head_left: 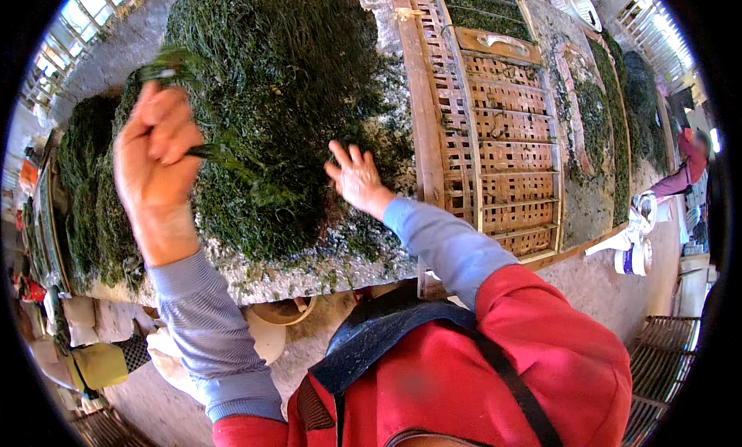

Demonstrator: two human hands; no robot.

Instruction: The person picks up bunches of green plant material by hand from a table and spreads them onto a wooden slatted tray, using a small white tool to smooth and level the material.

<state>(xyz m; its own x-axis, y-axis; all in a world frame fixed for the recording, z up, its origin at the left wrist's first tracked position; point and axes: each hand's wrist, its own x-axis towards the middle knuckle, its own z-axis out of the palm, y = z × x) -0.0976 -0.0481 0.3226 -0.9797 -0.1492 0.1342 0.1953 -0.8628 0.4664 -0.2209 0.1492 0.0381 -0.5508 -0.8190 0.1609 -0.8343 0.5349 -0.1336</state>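
Observation:
A large heap of dark green, stringy seaweed-like strands (255, 84) covers the table in front of me. My left hand (158, 142) is raised over the heap's left side, its fingers closed round a tuft of green strands (174, 63). Part of the tuft sticks out above the fist, blurred, and more strands trail from its right side toward the heap. My right hand (357, 175) lies with spread fingers at the heap's right edge, touching or just above it, and no held thing shows in it.
To the right, a wooden frame with crossbars (516, 142) rests over a woven lattice. Past it, more green strands lie on a board (591, 215). Another person (688, 161) works at the far right. A second dark heap (89, 153) stands left; a round tub (286, 312) is below the table edge.

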